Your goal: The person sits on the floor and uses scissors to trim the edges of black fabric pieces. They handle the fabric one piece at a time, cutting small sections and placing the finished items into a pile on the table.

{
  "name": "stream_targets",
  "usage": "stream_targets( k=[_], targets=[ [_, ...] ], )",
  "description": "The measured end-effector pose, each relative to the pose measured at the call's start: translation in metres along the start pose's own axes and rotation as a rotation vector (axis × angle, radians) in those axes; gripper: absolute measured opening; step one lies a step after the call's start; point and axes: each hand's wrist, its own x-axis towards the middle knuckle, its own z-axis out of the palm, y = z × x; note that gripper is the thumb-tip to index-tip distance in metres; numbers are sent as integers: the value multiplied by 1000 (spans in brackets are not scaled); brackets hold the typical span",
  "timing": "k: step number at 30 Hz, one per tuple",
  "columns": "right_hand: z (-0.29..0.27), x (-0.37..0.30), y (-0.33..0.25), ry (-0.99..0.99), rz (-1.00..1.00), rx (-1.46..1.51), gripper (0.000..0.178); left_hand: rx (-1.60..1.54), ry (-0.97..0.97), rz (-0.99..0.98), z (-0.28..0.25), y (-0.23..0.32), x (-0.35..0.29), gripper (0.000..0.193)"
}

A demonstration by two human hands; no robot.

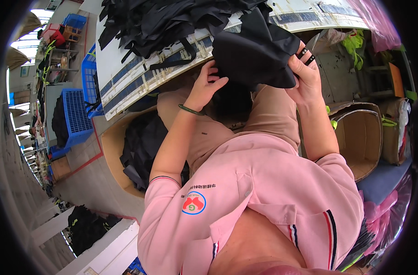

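A piece of smooth black fabric [257, 57] hangs over the table's near edge, above my lap. My right hand [306, 75] pinches its right side between thumb and fingers. Small black strips with pale dots [308, 56] show at the fingers of that hand; whether they are worn or held I cannot tell. Close to the fabric's left edge is my left hand [206, 86], fingers loosely curled and thumb apart, with nothing visibly gripped. A green bangle [190, 110] circles the left wrist. Beyond the hands, a heap of black fabric pieces [161, 25] covers much of the white table [119, 98].
Black pieces fill a cardboard box [112, 144] left of my legs. Blue plastic crates [77, 117] stand farther left. To my right are an open cardboard box [358, 137] and pink plastic bags [381, 213]. A black strip [179, 63] trails near the table's edge.
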Motion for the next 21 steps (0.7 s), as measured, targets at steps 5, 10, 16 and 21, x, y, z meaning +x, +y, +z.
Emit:
stream_targets(
  k=[5, 10, 16, 21],
  targets=[
    [11, -20, 16, -276, 187, -152, 16, -43, -296, 60, 31, 16, -19, 64],
    [36, -32, 50, -900, 563, -384, 9, -659, -191, -92, 42, 20, -27, 52],
    [16, -37, 71, -990, 299, -1121, 25, -1176, -234, -43, -28, 15, -2, 65],
    [18, -16, 57, -297, -38, -1077, 20, -1006, -207, 200, -34, 37, -28, 79]
  ],
)
